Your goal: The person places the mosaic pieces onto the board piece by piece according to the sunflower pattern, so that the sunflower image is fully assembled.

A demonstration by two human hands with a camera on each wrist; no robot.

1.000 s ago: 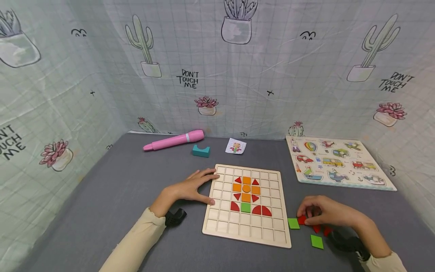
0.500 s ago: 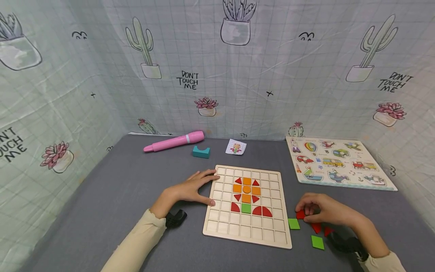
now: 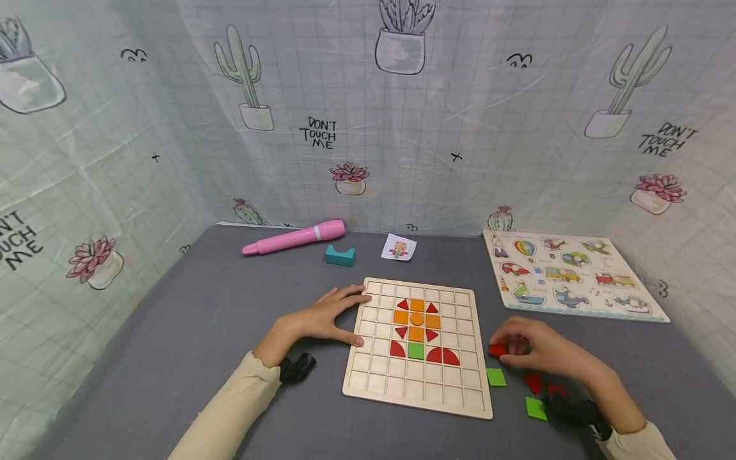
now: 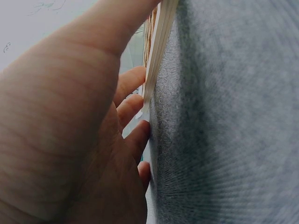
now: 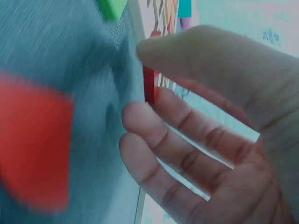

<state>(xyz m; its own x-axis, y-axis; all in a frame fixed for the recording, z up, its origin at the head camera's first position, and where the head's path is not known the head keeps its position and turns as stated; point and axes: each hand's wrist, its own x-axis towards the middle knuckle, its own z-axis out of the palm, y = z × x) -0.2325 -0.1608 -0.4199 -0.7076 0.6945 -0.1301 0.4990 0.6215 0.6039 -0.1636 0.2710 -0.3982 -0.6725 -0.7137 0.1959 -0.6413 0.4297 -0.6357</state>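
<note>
Wooden grid board (image 3: 368,383) is steadied at its 9 o'clock edge by the flat, relaxed left hand (image 3: 322,318). A red piece (image 3: 497,349) is pinched by the right hand (image 3: 531,348) at the board's 3 o'clock, just beside the green square (image 3: 496,377).

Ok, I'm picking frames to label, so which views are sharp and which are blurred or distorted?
Head view: evenly lit and sharp, with wide-angle bending at the edges; the board reads clearly. Left wrist view: in focus but mostly filled by the left hand. Right wrist view: motion-blurred, the loose red piece smeared; the red piece in the right hand is clearer.
</note>
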